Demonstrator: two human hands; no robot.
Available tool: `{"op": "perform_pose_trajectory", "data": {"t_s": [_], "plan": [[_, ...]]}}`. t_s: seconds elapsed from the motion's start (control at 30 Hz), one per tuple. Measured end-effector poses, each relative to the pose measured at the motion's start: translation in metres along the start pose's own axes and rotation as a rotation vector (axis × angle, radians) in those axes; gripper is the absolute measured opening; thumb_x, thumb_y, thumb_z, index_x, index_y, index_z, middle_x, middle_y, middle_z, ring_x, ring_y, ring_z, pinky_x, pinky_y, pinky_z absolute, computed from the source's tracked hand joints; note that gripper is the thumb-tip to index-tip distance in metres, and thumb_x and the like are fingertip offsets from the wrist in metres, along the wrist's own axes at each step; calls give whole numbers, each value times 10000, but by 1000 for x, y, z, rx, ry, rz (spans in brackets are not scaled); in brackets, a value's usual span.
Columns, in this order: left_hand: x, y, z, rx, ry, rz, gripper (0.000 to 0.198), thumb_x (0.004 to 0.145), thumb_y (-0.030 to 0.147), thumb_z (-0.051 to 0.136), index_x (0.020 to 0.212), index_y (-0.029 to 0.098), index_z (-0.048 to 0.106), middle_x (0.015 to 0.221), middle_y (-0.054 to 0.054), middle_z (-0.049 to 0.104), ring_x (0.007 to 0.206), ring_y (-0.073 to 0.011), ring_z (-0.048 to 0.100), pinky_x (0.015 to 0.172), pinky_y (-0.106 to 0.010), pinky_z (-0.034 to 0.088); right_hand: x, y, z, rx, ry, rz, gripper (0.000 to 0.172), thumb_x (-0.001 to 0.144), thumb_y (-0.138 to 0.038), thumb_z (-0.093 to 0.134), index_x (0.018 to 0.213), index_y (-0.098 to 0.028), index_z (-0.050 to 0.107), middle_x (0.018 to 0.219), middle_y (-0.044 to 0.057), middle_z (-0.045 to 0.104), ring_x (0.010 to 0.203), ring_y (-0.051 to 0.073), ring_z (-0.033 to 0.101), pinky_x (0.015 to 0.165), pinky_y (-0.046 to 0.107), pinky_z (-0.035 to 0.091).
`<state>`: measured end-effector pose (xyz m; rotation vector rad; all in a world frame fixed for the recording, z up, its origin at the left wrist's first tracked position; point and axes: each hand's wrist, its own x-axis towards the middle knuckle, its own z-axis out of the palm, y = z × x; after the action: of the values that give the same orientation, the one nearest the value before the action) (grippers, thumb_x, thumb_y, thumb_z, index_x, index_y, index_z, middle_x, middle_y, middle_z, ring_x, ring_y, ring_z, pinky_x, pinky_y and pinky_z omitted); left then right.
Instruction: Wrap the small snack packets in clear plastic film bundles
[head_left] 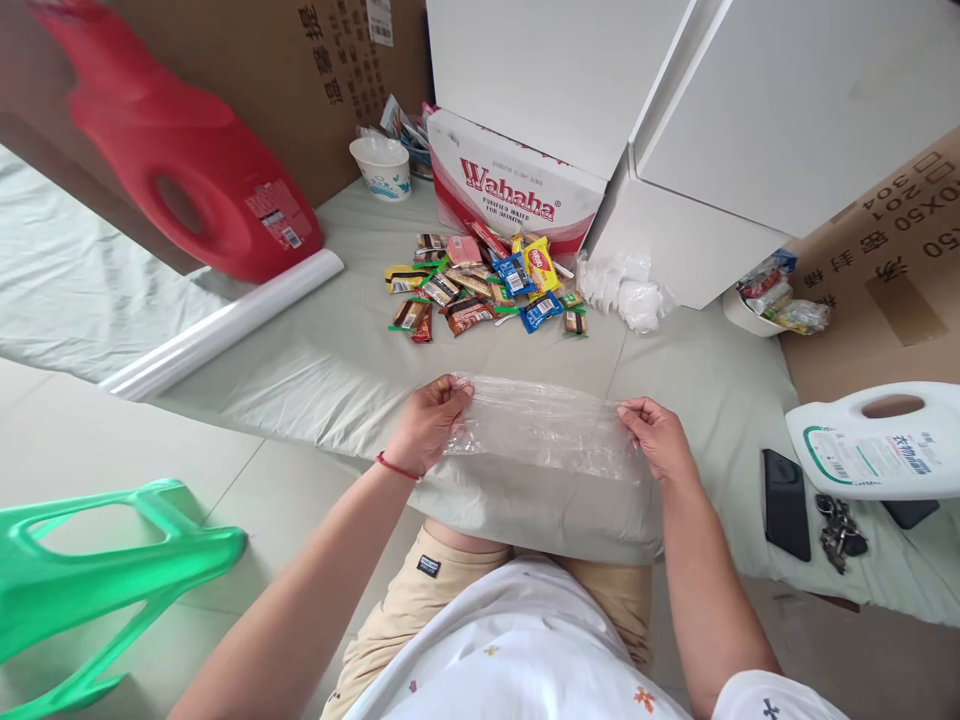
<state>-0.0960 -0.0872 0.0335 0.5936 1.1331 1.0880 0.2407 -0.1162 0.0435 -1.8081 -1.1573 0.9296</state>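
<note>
A clear plastic bag (pixel 540 425) is stretched out flat between my two hands, above the near edge of the cloth-covered surface. My left hand (pixel 435 415), with a red cord at the wrist, pinches its left corner. At the opposite corner my right hand (pixel 656 432) grips the film between thumb and fingers. Beyond the bag lies a pile of small wrapped snacks (pixel 469 285) in several colours. To the right of that pile sits a bunch of crumpled clear plastic bags (pixel 630 288).
A Wahaba-style printed carton (pixel 517 190) and a paper cup (pixel 381 168) stand behind the snacks. On the left are a red jug (pixel 202 150), a white roll (pixel 225 325) and a green stool (pixel 112 560). A white jug (pixel 877 440), phone (pixel 786 505) and keys (pixel 840 530) lie right.
</note>
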Motion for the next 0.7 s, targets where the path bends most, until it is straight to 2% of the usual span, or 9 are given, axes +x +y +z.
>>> {"op": "perform_pose_trajectory", "data": {"t_s": [0.1, 0.13, 0.17, 0.23, 0.33, 0.4, 0.47, 0.6, 0.7], "plan": [[7, -6, 12, 67, 22, 35, 463, 637, 480, 887, 800, 206, 550, 593, 105, 428, 435, -36, 323, 368, -172, 303, -14, -3, 5, -191, 316, -279, 253, 847, -468, 706, 881, -217, 712, 906, 58, 654, 743, 176, 568, 696, 341, 484], [8, -9, 16, 88, 24, 45, 443, 658, 484, 868, 805, 208, 554, 595, 104, 424, 439, -41, 327, 370, -177, 307, -23, -8, 10, -215, 354, -387, 203, 898, -427, 669, 908, -229, 712, 940, 62, 657, 784, 187, 584, 742, 357, 500], [8, -11, 21, 105, 23, 52, 426, 675, 487, 851, 811, 210, 557, 596, 103, 422, 441, -46, 330, 372, -182, 310, -33, -15, 16, -221, 336, -492, 164, 941, -390, 635, 938, -245, 711, 952, 63, 662, 814, 196, 597, 775, 370, 510], [8, -15, 30, 121, 19, 59, 398, 706, 489, 819, 816, 216, 551, 591, 104, 415, 440, -52, 326, 375, -188, 309, -53, -29, 35, -244, 143, -691, 112, 971, -352, 636, 1008, -282, 716, 978, 63, 685, 888, 219, 623, 836, 396, 526], [7, -20, 42, 121, 4, 74, 374, 741, 492, 783, 821, 223, 536, 581, 106, 408, 441, -59, 329, 379, -190, 297, -72, -40, 68, -355, -163, -891, 264, 919, -370, 739, 1173, -303, 715, 1167, 92, 704, 1063, 271, 622, 952, 458, 522], [6, -22, 47, 114, -16, 81, 377, 744, 498, 776, 816, 222, 528, 579, 104, 410, 449, -62, 341, 383, -190, 297, -74, -40, 85, -380, -234, -914, 224, 949, -330, 698, 1168, -295, 728, 1149, 91, 718, 1059, 272, 618, 943, 459, 523], [6, -21, 47, 94, -15, 79, 396, 746, 512, 775, 799, 219, 514, 583, 98, 421, 458, -61, 356, 390, -189, 306, -70, -37, 94, -326, -246, -850, 173, 1002, -269, 593, 1075, -292, 748, 1009, 70, 728, 971, 243, 632, 875, 418, 533], [1, -19, 36, 52, 103, 54, 437, 752, 542, 780, 859, 208, 521, 704, 66, 532, 492, -57, 453, 433, -198, 389, -65, -34, 94, -100, -228, -599, 162, 1012, -306, 578, 977, -281, 734, 899, 37, 687, 756, 172, 621, 689, 321, 507], [-9, -20, 28, 46, 162, 33, 492, 711, 538, 825, 927, 205, 535, 804, 51, 561, 557, -72, 552, 443, -196, 411, -65, -33, 89, -35, -178, -508, 133, 978, -323, 641, 881, -266, 712, 819, 12, 648, 661, 143, 559, 628, 296, 456]]}}
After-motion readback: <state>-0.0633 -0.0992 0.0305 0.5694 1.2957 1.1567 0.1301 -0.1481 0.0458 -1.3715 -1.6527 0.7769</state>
